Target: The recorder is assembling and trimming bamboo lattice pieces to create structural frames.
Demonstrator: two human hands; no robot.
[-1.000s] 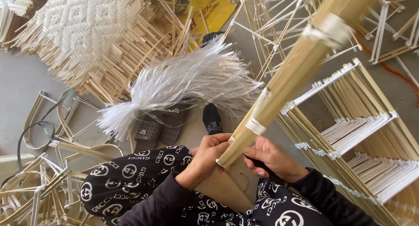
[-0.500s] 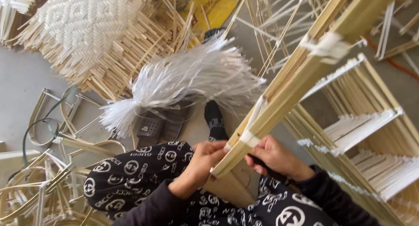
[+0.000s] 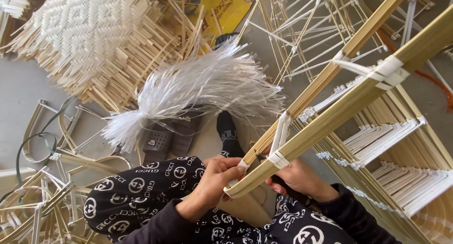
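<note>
A long bamboo frame [image 3: 349, 100] of two pale split canes runs from my lap up to the upper right. White strips [image 3: 279, 140] bind the canes together near their lower ends, and another white binding [image 3: 389, 72] sits higher up. My left hand [image 3: 214, 178] pinches the lower tip of the canes and a white strip end. Under the frame, partly hidden by it, my right hand [image 3: 297, 178] holds a dark tool against the canes.
A bundle of white plastic strips [image 3: 198, 90] lies on the floor ahead of my knees, over grey slippers [image 3: 165, 140]. A woven bamboo mat [image 3: 89, 36] lies upper left. Finished cane frames [image 3: 396, 149] stand at right; curved bamboo pieces [image 3: 42, 197] lie at left.
The bamboo frame has tilted lower and its two canes have spread slightly apart. My left hand has shifted to the canes' lower tip; my view moved a little.
</note>
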